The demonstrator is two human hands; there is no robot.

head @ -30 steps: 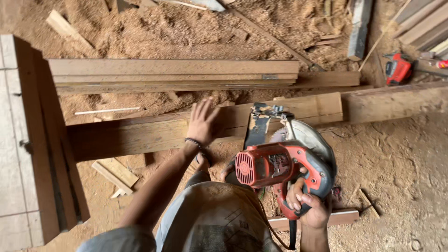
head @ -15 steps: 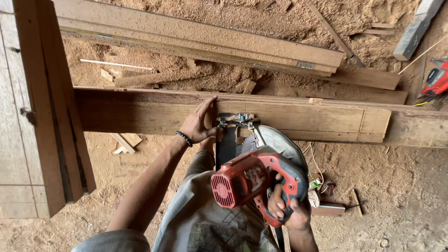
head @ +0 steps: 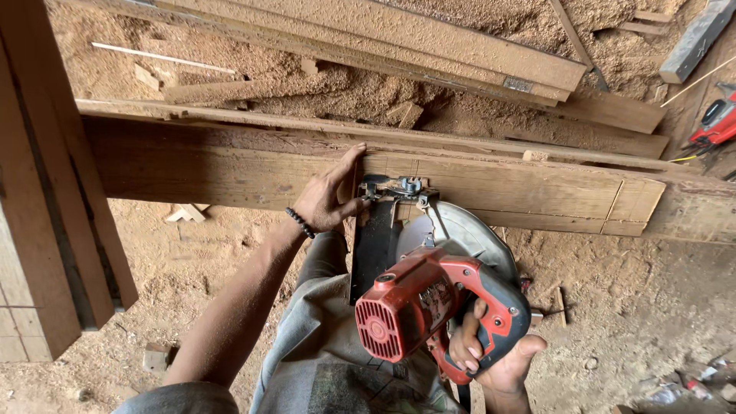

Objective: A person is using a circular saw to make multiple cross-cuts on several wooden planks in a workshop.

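Note:
A long thick wooden beam point(head: 230, 172) runs across the view, with pencil lines and a notched step near its right end. My left hand point(head: 331, 195) lies flat against its near face, fingers up, thumb touching the base plate of a red circular saw point(head: 429, 295). A dark bead bracelet sits on that wrist. My right hand point(head: 491, 360) grips the saw's rear handle. The saw's front edge rests at the beam's near face, its blade guard tilted to the right.
Sawdust covers the ground. More long boards point(head: 429, 54) lie beyond the beam. A wooden frame point(head: 54, 192) stands at the left. Another red tool point(head: 717, 123) lies at the far right. Small offcuts point(head: 188, 213) lie under the beam.
The view has closed in on the beam. My left hand slid down from the beam's top to its near face beside the saw, and the saw came forward to the beam.

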